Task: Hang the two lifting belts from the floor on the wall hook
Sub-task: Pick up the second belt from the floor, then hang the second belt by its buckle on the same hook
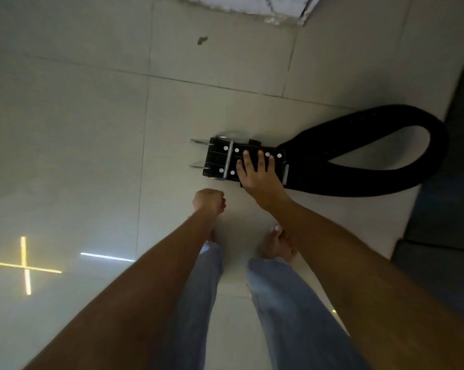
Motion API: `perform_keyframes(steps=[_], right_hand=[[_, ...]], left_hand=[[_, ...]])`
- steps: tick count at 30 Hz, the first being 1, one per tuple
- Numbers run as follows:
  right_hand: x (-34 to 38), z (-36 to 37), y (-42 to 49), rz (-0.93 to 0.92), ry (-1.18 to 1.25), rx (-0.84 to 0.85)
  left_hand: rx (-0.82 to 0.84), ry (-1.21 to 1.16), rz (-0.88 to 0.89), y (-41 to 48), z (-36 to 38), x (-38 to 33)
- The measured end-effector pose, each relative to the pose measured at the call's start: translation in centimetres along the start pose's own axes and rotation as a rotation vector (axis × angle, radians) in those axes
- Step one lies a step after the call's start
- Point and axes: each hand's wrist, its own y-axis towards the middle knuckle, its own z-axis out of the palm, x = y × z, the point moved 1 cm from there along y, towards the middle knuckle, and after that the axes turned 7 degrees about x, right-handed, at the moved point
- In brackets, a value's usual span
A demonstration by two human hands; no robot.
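Note:
A black lifting belt [380,153] lies looped on the pale tiled floor, its buckle end with silver rivets and two metal prongs pointing left. My right hand [256,173] rests flat on that buckle end with the fingers spread over the rivets, not curled around the strap. My left hand [209,200] hangs in a loose fist just left of it, above the floor, holding nothing. Only one belt is in sight, and no wall hook appears.
A dark mat [450,209] covers the floor along the right edge, next to the belt's loop. My bare feet and jeans stand just below the hands. Chipped plaster [241,9] marks the wall base at the top. Light reflections streak the tiles at left.

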Motion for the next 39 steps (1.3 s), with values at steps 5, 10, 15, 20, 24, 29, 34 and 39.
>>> perform_keyframes(steps=[5, 10, 15, 20, 24, 29, 34, 39], right_hand=[[-1.8, -7.8, -5.1, 0.193, 0.859, -0.072], [-2.0, -16.3, -14.4, 0.329, 1.492, -0.091], [-1.5, -27.7, -27.6, 0.338, 1.852, -0.136], [-0.3, -36.7, -39.6, 0.294, 2.059, -0.203], [2.2, -42.0, -48.7, 0.199, 2.162, -0.292], [3.8, -46.4, -57.7, 0.140, 2.000, -0.457], [2.2, -53.2, -63.0, 0.031, 1.873, -0.646], [0.8, -59.9, -66.9, -0.088, 1.857, -0.816]], left_hand=[[-0.005, -0.141, 0.027, -6.3, -1.3, -0.2], [0.125, -0.254, 0.215, -17.6, -2.3, -4.1], [0.220, -0.188, 0.339, -33.6, -5.3, -8.2], [0.408, -0.126, 0.468, -47.7, -8.9, -10.7], [0.513, -0.010, 0.588, -57.9, -11.5, -10.4], [0.520, -0.008, 0.848, -68.3, -13.4, -8.3], [0.551, -0.065, 1.060, -75.8, -14.3, -7.3], [0.494, -0.051, 1.280, -81.6, -15.1, -8.1]])
